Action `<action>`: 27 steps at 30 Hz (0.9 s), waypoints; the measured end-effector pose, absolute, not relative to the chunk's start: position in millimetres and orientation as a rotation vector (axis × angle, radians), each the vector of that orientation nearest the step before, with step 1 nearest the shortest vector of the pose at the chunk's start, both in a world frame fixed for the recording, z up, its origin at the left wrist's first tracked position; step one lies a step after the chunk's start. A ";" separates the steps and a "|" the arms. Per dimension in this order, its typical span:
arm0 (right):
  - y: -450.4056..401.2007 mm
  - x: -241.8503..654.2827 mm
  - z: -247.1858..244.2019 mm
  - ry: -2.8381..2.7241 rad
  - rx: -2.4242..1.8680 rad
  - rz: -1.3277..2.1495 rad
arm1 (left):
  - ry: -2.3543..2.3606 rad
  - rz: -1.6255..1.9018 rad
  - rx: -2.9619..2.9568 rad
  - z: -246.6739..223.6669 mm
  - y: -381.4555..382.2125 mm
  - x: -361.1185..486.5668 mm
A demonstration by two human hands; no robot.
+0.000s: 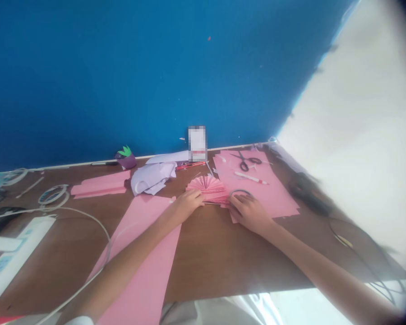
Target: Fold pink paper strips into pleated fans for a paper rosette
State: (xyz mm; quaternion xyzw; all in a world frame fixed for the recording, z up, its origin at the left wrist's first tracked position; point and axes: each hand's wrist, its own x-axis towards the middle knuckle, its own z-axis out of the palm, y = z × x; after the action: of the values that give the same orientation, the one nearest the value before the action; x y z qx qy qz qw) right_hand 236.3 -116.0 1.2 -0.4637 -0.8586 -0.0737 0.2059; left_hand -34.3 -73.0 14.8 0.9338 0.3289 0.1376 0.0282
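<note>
A pink pleated paper fan [208, 186] lies spread in a half-round on the brown table, with straight folds along its near side. My left hand [190, 201] is closed on the fan's left end. At the opposite end, my right hand [252, 212] has its fingers pinched on the folded pink paper. A grey loop [240, 192] shows just behind my right fingers; what it belongs to is hidden. Under my left forearm lies a long sheet of pink paper [145, 253]. To the right is a stack of pink sheets [277, 194], partly beneath my right hand.
Black-handled scissors [245, 160] and a white pen [251, 178] rest on the stack. Crumpled lilac paper [154, 177], folded pink paper [101, 184] and a purple pot [126, 159] stand left. A white power strip [20, 253] and cable [88, 214] lie nearer; a blue wall [138, 81] rises behind.
</note>
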 end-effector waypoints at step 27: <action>-76.8 239.7 42.6 -2.509 -1.420 0.209 | 1.232 0.072 2.837 34.0 -54.5 -15.3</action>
State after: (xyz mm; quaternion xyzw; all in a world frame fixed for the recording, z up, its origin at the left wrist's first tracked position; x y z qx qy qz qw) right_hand 239.7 -76.8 42.6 -0.4875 -0.8611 0.0718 0.1252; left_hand -15.3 -54.5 34.0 0.9167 0.3981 0.0234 0.0240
